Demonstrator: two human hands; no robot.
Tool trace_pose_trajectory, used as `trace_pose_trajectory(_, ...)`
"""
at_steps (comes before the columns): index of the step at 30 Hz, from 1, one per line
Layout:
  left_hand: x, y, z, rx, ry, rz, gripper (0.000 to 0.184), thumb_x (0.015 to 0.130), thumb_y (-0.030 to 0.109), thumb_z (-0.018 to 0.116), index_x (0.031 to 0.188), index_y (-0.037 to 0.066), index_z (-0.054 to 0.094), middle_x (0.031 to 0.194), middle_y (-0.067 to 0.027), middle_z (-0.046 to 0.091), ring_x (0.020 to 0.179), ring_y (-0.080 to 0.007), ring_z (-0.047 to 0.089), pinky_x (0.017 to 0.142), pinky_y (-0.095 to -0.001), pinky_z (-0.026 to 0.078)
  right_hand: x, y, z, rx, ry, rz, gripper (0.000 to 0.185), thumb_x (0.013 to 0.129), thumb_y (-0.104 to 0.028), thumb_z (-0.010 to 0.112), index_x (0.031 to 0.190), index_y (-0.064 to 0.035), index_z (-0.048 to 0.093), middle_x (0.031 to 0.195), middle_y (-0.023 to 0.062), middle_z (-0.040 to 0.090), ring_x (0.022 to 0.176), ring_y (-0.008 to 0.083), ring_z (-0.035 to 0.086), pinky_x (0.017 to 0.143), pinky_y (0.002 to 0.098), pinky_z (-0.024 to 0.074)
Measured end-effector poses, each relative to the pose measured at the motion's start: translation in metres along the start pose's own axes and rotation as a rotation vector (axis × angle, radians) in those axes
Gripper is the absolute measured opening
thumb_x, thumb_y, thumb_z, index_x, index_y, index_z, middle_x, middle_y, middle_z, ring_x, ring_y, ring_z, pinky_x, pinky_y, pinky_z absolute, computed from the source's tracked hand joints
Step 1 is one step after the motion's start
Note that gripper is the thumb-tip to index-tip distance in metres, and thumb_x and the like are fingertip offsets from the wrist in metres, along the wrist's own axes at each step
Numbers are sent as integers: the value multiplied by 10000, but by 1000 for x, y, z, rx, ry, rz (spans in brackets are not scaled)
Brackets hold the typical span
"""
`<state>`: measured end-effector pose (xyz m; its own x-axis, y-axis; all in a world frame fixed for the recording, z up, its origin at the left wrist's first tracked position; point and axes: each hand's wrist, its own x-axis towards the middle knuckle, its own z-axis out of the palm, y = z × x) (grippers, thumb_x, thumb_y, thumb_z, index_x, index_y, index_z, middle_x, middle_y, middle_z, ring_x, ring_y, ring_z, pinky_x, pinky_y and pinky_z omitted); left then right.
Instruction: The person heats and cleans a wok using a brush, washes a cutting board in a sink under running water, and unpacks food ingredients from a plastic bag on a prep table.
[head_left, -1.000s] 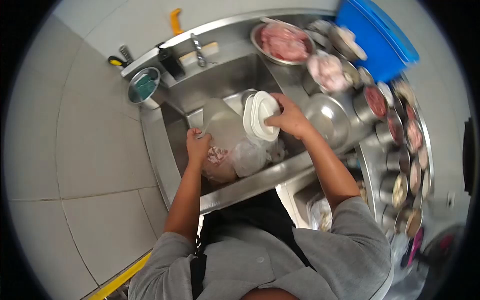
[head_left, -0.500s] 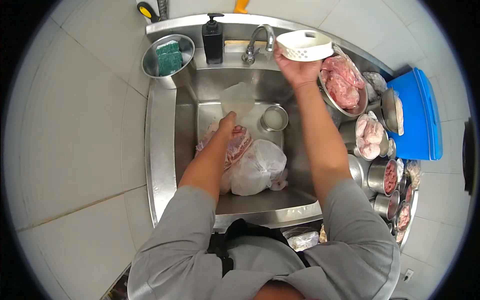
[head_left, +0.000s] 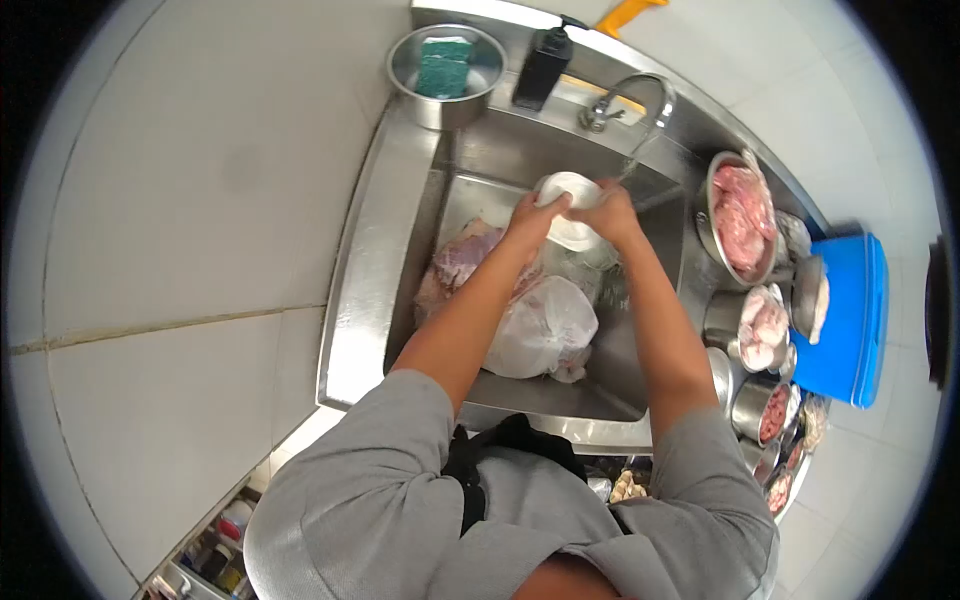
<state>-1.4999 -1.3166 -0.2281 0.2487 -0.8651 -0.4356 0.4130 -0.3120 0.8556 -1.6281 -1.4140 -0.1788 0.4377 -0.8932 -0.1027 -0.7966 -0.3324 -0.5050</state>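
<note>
Over the sink, both hands are on a white plastic basket, tilted so its hollow side shows in part. My left hand grips its left side with the thumb over the rim. The fingers of my right hand close on the opposite side. Part of the basket is hidden behind the hands. Water runs from the curved faucet down beside my right hand. Below my left forearm lies raw meat, next to a knotted white plastic bag with contents I cannot make out.
A metal pot with green scouring sponges stands at the back left, beside a black pump bottle. Along the right are a bowl of raw meat, several metal pots with meat, and a blue cooler box.
My right hand has brought the white basket down from beside the faucet into the sink. My left hand has left the translucent item and joined on the basket. Water now runs; the view has turned.
</note>
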Motion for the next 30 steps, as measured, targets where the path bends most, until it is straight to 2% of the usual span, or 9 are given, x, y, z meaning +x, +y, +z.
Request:
trace_pose_trajectory(5,49,-43,20,-736,-236,-46,777,878,656,429,1376,62,381,1377,-128,462,1285,-338,417,1015,-483,371,17,-18,-10,369,96,359,565,591,-296,824,1017,16,622,1036,233,636,942,376,624,843,388,492)
trace_pose_trajectory(9,36,-25,24,-669,-208,-636,811,854,733,304,1339,100,450,1311,-144,517,1221,-349,474,1026,-521,354,-18,-13,-11,-58,4,-182,528,667,-163,782,1143,-40,590,976,163,652,911,260,646,816,339,496)
trace_pose_trajectory(13,35,-20,27,-985,-417,-330,646,826,579,510,1294,133,496,1266,-131,538,1169,-331,508,1027,-528,349,-47,-18,-26,219,-346,-89,263,707,-127,703,938,-14,646,977,183,650,951,349,615,851,397,482)
trace_pose_trajectory(15,36,-22,33,-998,-694,-291,585,813,478,560,1267,113,511,1255,-127,547,1158,-322,516,1007,-525,370,-17,23,-8,-158,221,-375,211,728,-88,633,919,2,646,930,176,639,948,376,587,854,417,469)
trace_pose_trajectory(17,25,-14,40,-938,-648,-386,549,807,427,564,1249,104,518,1220,-125,570,1137,-317,532,989,-527,386,-13,10,5,-338,214,-480,177,721,-78,604,861,16,656,896,187,637,917,396,589,843,417,471)
trace_pose_trajectory(21,51,-33,26,-945,-509,-328,554,781,366,594,1213,26,532,1090,-149,629,1010,-320,605,914,-502,452,-11,-6,-1,544,-119,-130,132,783,-32,578,883,15,649,962,157,661,870,310,644,777,356,525)
trace_pose_trajectory(23,69,-54,22,-820,-459,-207,550,764,304,624,1190,-30,527,1054,-169,629,956,-319,625,838,-460,500,-10,-21,-22,1134,-190,293,163,839,-19,554,991,3,608,981,113,660,893,204,649,746,296,541)
trace_pose_trajectory(25,29,-27,29,347,6,93,528,693,94,666,1180,-49,521,1032,-185,632,927,-337,632,810,-464,516,-1,-29,-33,1379,-251,383,183,828,9,553,1008,14,588,956,114,657,881,198,648,732,290,537)
trace_pose_trajectory(30,-11,-12,5,1243,43,645,631,585,165,787,1151,67,525,1181,-128,525,1160,-328,492,1075,-511,294,20,-25,-8,1235,-228,226,152,828,-37,580,975,-9,607,1002,132,649,868,210,652,723,307,535)
